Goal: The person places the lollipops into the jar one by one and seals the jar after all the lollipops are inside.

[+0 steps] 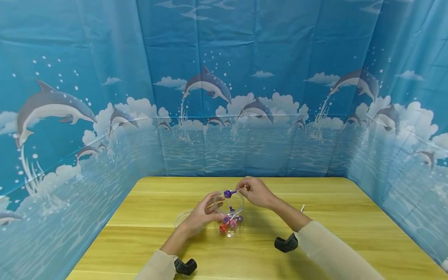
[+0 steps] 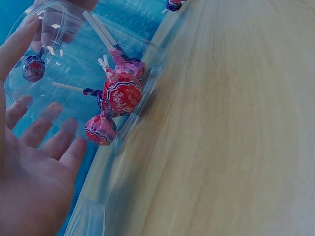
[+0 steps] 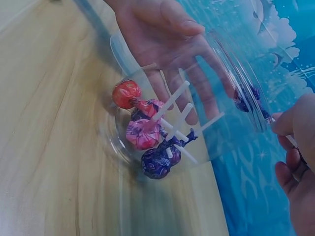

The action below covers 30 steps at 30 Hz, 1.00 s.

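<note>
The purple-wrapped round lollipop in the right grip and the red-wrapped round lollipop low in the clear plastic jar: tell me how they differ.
Colour: the purple-wrapped round lollipop is purple, the red-wrapped round lollipop red.
Place: the purple one is at the clear plastic jar's mouth; the red one lies low inside.
Hold: the right grip pinches the purple one; no grip touches the red one.
Both have round, wrapped heads.

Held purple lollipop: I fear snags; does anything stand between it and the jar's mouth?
Nothing visible does: the right hand holds the purple lollipop at the jar's open mouth; the left hand holds its side.
</note>
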Available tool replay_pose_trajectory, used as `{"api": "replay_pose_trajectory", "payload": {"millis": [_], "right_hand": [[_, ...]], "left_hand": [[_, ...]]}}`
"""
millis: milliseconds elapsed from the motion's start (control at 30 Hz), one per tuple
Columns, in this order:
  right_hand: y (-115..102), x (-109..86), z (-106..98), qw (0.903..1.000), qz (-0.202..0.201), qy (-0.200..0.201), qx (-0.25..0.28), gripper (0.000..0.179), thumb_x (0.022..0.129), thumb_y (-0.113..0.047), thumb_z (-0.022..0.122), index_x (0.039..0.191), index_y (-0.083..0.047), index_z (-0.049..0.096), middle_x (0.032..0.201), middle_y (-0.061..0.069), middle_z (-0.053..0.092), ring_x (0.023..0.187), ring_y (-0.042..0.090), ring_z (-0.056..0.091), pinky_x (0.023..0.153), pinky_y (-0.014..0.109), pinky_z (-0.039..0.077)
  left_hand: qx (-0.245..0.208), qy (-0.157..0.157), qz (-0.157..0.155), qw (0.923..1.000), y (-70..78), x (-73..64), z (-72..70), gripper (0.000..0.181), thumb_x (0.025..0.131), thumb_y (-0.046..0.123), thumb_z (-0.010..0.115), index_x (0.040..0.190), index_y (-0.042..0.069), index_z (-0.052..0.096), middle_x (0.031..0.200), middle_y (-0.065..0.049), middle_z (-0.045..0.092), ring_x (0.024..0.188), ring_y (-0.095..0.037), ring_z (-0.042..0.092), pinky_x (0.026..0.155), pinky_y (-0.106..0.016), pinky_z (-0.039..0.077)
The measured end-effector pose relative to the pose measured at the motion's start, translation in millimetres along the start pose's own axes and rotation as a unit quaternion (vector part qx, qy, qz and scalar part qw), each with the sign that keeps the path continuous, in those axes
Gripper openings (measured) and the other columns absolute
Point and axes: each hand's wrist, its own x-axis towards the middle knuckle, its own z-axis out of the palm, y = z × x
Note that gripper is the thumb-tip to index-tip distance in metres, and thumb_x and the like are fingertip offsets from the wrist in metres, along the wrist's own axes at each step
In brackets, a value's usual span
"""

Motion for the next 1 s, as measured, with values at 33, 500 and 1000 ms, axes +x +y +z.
{"api": "replay_pose_trajectory", "payload": {"millis": [33,500,1000], "right_hand": [[0,0.8,0,1.0,-0.003,0.0,-0.002,0.013,0.103,-0.007,0.065,0.102,-0.01,0.077,0.099,0.0,0.065,0.075,0.015,0.053,0.066,0.035,0.048],[-16,14.6,1,0.9989,-0.031,-0.025,-0.025,0.014,0.102,-0.005,0.064,0.104,-0.008,0.078,0.101,-0.001,0.069,0.097,0.02,0.064,0.085,0.045,0.054],[-13,11.6,4,0.9988,-0.031,-0.012,-0.035,0.016,0.1,-0.008,0.069,0.114,-0.008,0.076,0.105,0.001,0.066,0.099,0.021,0.061,0.087,0.046,0.053]], "left_hand": [[0.001,0.0,0.0,1.0,-0.2,-0.1,-0.1,0.084,0.096,0.019,0.078,0.163,0.012,0.026,0.161,-0.022,0.033,0.151,-0.044,0.024,0.108,-0.044,0.047],[0.005,0.007,-0.013,0.9999,0.4,0.9,-0.6,0.085,0.098,0.015,0.075,0.164,0.008,0.021,0.164,-0.021,0.029,0.15,-0.044,0.027,0.108,-0.044,0.047],[0.006,-0.005,-0.003,1.0,-0.1,0.7,-1.7,0.073,0.102,0.004,0.066,0.162,0.01,0.025,0.162,-0.025,0.03,0.149,-0.045,0.028,0.105,-0.042,0.049]]}}
